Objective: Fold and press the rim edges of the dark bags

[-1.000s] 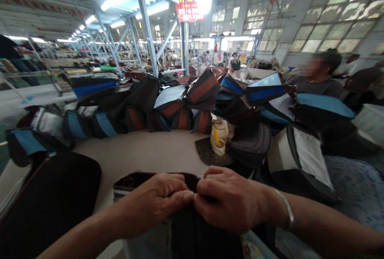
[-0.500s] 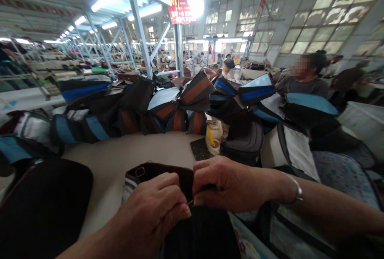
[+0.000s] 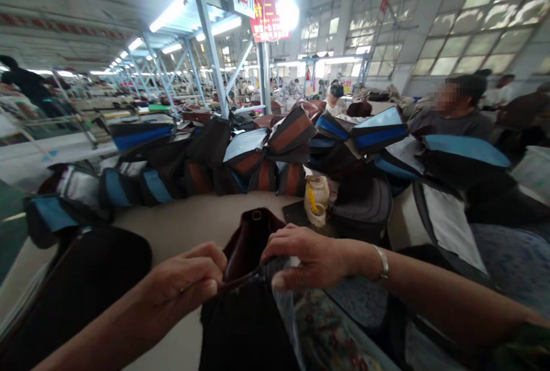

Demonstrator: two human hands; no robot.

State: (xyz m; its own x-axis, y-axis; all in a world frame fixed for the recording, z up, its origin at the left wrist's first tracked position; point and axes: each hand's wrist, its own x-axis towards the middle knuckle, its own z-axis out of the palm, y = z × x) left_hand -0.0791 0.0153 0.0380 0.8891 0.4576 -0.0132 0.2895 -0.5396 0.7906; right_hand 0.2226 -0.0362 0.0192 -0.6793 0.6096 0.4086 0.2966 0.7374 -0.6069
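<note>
A dark bag (image 3: 249, 245) with a brown inner side and a small metal buckle stands tilted up in front of me on the beige table (image 3: 189, 225). My left hand (image 3: 184, 282) is closed in a pinch on the bag's edge at the left. My right hand (image 3: 311, 256), with a silver bracelet on the wrist, grips the bag's rim together with a clear plastic sheet. The two hands sit a little apart, holding the bag's mouth between them.
Many blue, brown and black bags (image 3: 266, 150) are piled in an arc across the table's far side. A jar with a yellow tool (image 3: 315, 199) stands on a dark mat. A black bag (image 3: 73, 285) lies at the left. A seated person (image 3: 458, 110) is at the right.
The bag has been lifted from flat to tilted upright, showing its brown inside. My hands have moved apart, the left one drawing back to the left.
</note>
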